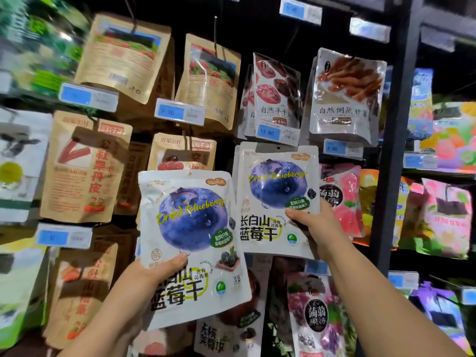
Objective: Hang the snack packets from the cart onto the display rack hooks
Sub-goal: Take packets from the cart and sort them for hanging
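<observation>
Black display rack is filling the whole view, with rows of hanging snack bags covering it. Brown kraft packets are hanging at the left, and pink and purple jelly packets are hanging at the right.

2 white "Dried Blueberry" packets are sitting mid-frame. The left blueberry packet is being held up off the rack, tilted slightly, in front of the lower rows and not hanging on anything. The right blueberry packet is sitting higher and upright against the rack, its top edge right under a grey strip. Cannot tell whether its hole is on a hook. The edge of another white packet is peeking out just behind it.

Left hand is grasping the left blueberry packet at its lower left, with the thumb pressing on the front and the fingers hidden behind. Right hand is pinching the right blueberry packet at its lower right edge, thumb on the front.

A blue price tag reading 13.80 is showing just above the right packet.
</observation>
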